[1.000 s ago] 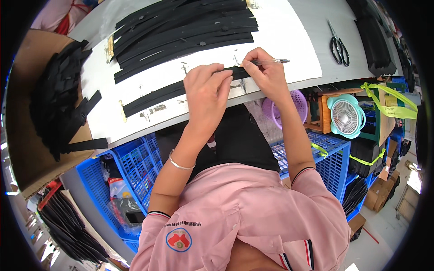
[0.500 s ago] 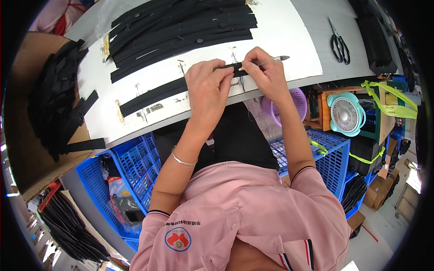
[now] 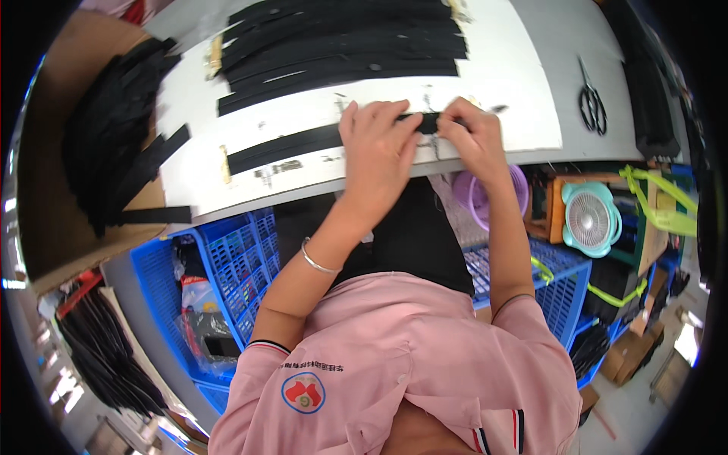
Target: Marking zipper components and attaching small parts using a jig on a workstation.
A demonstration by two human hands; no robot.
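Observation:
A long black fabric strip (image 3: 292,144) lies across the white board (image 3: 523,125) near the table's front edge. My left hand (image 3: 378,155) is over the strip's right part, its fingers bent and pressing it against the board. Close by at the strip's right end, my right hand (image 3: 478,140) is closed in a pinch around a pen (image 3: 498,109). Only the pen's dark rear end shows past my knuckles; its tip is hidden by my fingers. Farther back on the board, several black strips (image 3: 341,49) lie side by side.
At left stands a cardboard box (image 3: 38,220) with a heap of black strips (image 3: 114,121). Black-handled scissors (image 3: 591,106) lie at the right, beside a black stack (image 3: 652,114). Below the table are blue crates (image 3: 246,280), a purple basket (image 3: 519,189) and a turquoise fan (image 3: 591,220).
The whole view has shifted, moving the table rightward in the picture. My right hand has turned slightly, and less of the pen shows. Both hands remain at the same strip.

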